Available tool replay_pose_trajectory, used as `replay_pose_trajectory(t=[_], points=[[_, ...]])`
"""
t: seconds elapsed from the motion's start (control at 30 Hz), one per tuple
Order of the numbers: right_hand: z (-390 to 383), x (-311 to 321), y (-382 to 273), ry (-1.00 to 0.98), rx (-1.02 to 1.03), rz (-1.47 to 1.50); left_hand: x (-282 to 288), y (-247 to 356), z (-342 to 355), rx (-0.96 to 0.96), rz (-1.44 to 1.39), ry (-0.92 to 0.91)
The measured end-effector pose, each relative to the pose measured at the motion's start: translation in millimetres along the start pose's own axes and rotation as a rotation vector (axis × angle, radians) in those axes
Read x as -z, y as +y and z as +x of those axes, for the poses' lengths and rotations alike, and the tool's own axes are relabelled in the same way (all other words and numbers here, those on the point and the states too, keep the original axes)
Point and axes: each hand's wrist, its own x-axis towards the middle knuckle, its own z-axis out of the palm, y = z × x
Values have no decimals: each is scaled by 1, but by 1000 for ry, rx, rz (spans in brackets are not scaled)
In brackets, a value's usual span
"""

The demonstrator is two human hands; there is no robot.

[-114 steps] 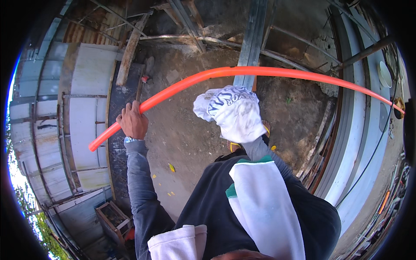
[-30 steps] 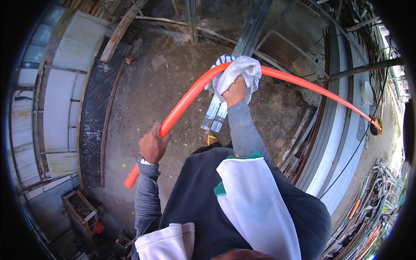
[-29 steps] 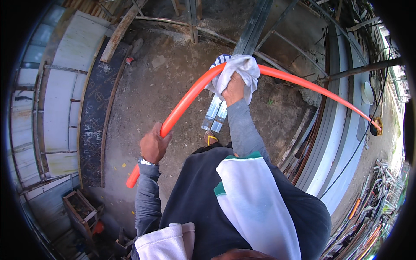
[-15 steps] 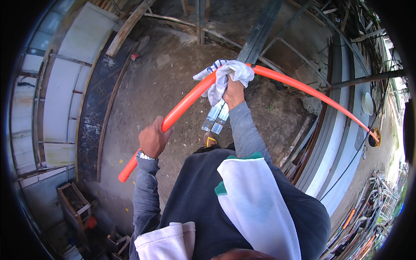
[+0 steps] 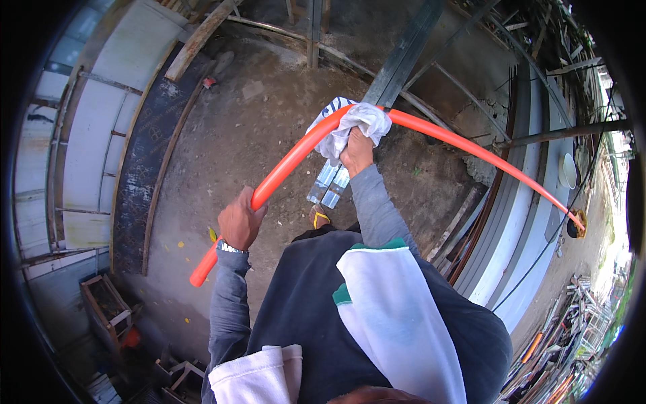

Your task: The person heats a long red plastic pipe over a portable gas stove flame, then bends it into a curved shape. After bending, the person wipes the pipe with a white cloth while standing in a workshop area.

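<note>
A long orange pipe (image 5: 286, 168) crosses in front of me and looks curved in this wide view. Near its close end, my left hand (image 5: 241, 221) is wrapped round it. My right hand (image 5: 356, 149) presses a white cloth with dark stripes (image 5: 369, 121) around the pipe further along. Just right of the cloth a dark band shows on the pipe. The right part of the pipe runs down to a yellowish, dark-centred object (image 5: 577, 223); how they meet is too small to tell. Grey metal channels (image 5: 402, 57) pass under the pipe at the cloth, their shiny ends (image 5: 328, 185) near my sandalled foot.
White panels (image 5: 94, 155) and a dark board (image 5: 149, 161) stand at the left. A wooden frame (image 5: 108, 310) is at lower left. Long grey-white lengths (image 5: 501, 232) lie at right, beside a white bowl-shaped thing (image 5: 567, 170). Scrap strips (image 5: 555, 350) are heaped at lower right.
My right hand and the cloth have shifted slightly left and down. The pipe's close end has moved a little right. Both hands keep their hold.
</note>
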Motion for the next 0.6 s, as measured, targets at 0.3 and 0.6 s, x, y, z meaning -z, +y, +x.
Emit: replay_pose_trajectory(t=[0.3,0.6], points=[[-9,-8,-24,-252,-43,20,-17,31,-29,122,-60,42],[-3,13,-18,-169,-74,2,-25,49,-43,185,-39,30]])
